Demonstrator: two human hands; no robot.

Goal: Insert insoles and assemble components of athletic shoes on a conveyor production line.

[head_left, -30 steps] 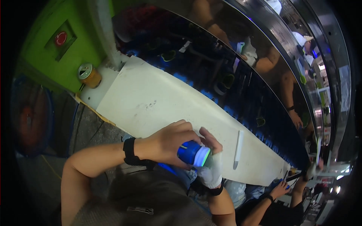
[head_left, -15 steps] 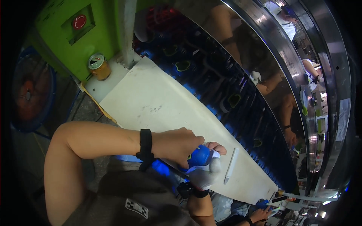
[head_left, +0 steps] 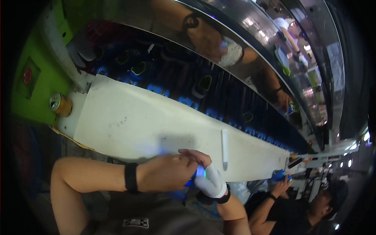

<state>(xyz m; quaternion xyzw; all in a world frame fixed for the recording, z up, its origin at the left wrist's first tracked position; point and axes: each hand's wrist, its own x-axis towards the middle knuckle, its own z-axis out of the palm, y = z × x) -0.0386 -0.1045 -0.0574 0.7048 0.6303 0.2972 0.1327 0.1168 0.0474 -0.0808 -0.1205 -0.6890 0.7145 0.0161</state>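
Note:
My left hand (head_left: 166,172), bare and with a black band at the wrist, is closed round a blue shoe (head_left: 190,181). Only a small blue part of the shoe shows between my hands, bright with bluish light; the rest is hidden. On its other side my right hand (head_left: 210,178), in a white glove with bare fingertips, grips the shoe too. Both hands are held just over the near edge of a long off-white board (head_left: 125,117). A slim white stick-like tool (head_left: 224,147) with a grey tip lies on that board, beyond my right hand.
Beyond the board, a dark bed carries several blue shoes (head_left: 138,69) with green-edged openings, beneath a shiny metal housing (head_left: 250,72). An opened yellow can (head_left: 60,104) stands by a green panel (head_left: 39,100) with a red button (head_left: 27,76). A co-worker (head_left: 297,211) at right handles a blue shoe (head_left: 278,174).
My view has swung right, bringing the co-worker further in. The shoe has been turned between my hands, so much less of it shows. Both hands still hold it.

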